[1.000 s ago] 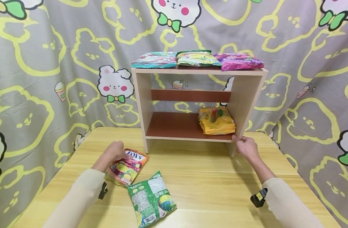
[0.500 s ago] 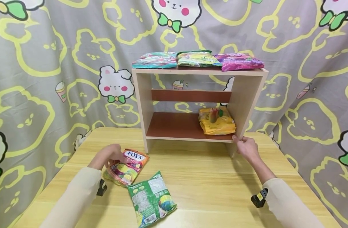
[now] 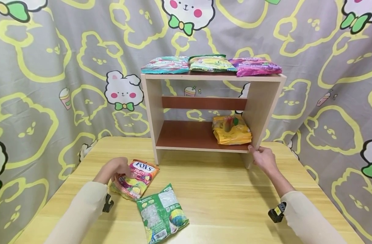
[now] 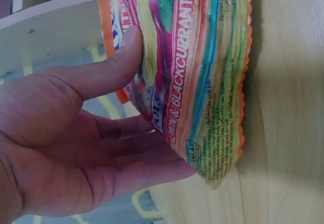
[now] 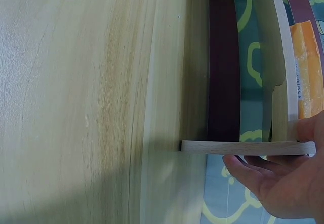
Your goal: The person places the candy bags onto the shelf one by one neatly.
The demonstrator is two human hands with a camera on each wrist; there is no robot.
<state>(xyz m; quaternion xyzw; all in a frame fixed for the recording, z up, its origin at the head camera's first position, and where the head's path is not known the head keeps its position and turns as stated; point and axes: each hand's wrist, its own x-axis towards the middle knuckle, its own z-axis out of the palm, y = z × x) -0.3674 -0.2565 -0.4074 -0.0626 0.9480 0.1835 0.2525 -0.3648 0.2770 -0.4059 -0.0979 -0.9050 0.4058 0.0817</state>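
An orange-and-purple Fox's fruit candy bag (image 3: 138, 178) lies on the table at left. My left hand (image 3: 115, 168) is at its left edge; in the left wrist view the thumb (image 4: 126, 52) lies over the printed front and the other fingers reach behind the bag. A green candy bag (image 3: 163, 214) lies nearer to me, its corner by the Fox's bag. My right hand (image 3: 264, 158) grips the right side panel of the small wooden shelf (image 3: 201, 149), thumb on the inner side and fingers along the outer side, as the right wrist view shows.
Yellow candy bags (image 3: 231, 132) lie at the right end of the lower shelf board. On the top board are a teal bag (image 3: 167, 65), a green-and-yellow bag (image 3: 211, 63) and a purple bag (image 3: 255, 66). A patterned curtain (image 3: 94, 51) hangs behind the table.
My left hand has shifted left and slightly down, from the Fox's bag's upper part to its left edge. The bags and my right hand have stayed in place.
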